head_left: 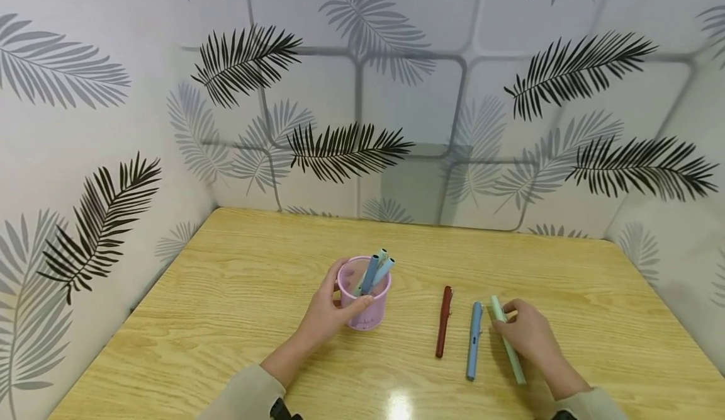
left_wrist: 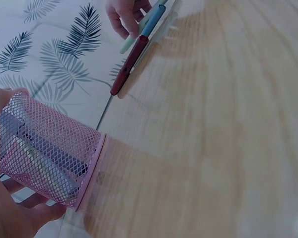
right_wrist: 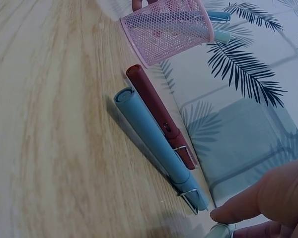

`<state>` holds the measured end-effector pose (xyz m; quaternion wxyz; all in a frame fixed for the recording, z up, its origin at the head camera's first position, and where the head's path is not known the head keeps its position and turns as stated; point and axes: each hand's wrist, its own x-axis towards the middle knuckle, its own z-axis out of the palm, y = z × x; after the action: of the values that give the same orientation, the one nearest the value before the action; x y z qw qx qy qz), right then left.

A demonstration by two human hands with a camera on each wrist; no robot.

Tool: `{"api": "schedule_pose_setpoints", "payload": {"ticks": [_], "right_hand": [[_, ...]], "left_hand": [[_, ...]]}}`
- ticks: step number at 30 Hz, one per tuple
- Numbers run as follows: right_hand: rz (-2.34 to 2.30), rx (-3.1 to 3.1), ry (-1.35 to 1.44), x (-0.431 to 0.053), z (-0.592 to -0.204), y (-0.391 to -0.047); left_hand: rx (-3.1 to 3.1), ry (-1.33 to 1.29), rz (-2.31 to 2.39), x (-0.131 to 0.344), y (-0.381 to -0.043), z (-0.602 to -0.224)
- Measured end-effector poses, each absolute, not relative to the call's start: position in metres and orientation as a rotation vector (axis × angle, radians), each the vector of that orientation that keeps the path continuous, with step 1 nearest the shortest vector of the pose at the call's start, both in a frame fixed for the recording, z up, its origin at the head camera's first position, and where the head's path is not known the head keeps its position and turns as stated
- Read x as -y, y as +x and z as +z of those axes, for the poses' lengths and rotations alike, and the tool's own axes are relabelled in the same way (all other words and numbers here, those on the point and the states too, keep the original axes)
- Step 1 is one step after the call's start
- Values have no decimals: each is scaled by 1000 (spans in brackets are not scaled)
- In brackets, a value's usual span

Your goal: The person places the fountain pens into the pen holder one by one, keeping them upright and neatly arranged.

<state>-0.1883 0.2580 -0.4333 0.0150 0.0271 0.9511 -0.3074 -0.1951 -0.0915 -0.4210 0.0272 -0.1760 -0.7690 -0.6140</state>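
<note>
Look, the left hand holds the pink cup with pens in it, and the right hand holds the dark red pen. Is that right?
Nearly: the right hand holds the pale green pen, not the dark red pen, which lies on the table; the head view shows this. The left hand does hold the pink cup with pens in it.

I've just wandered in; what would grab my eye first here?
Probably the pink mesh pen holder near the middle of the wooden table, gripped by the left hand. To its right lie a dark red pen and a blue pen, then a pale green pen pinched by the right hand. Bold black leaves pattern the wall behind.
</note>
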Motion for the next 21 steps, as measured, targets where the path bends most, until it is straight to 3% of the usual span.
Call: {"api": "schedule_pose_setpoints", "payload": {"ticks": [21], "right_hand": [[-1142,-2989,60,-249,-424,-185]], "left_hand": [[2388,-520,-1888,90,-193,-421]]}}
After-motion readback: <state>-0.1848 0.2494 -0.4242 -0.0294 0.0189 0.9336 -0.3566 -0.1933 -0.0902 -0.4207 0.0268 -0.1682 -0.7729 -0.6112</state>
